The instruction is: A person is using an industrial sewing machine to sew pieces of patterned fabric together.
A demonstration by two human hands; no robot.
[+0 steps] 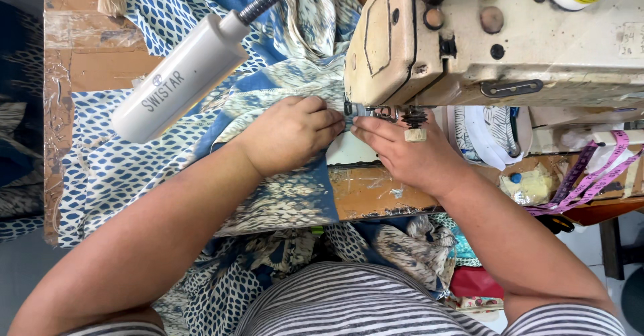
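At the far left, the worn wooden counter (pixel 57 108) carries a spread of blue and white patterned fabric (pixel 114 168), which drapes over the near edge and falls toward the person's lap, so its weight is carried by the surface rather than dragging at the needle. Above it, a white tube lamp (pixel 178 81) on a flexible grey neck angles down toward the sewing area, placed to throw light where the stitching takes place.

The left hand (pixel 292 134) lies palm down on the fabric just left of the needle, fingers curled together and pressing the cloth flat; its grip is closed down on the fabric, seemingly to keep the fold steady and guide it in line. Right beside it, almost fingertip to fingertip, the right hand (pixel 409 155) rests on the counter with its fingers pinched on the fabric's edge at the presser foot (pixel 365 111), holding the seam where it feeds. The cloth being worked thus sits directly under the head of the cream sewing machine (pixel 483 40), between the two hands.

Further right, a pink measuring tape (pixel 590 175) lies looped on the counter near the machine's base, within easy reach, and a small yellowish scrap (pixel 530 185) sits just beside it.
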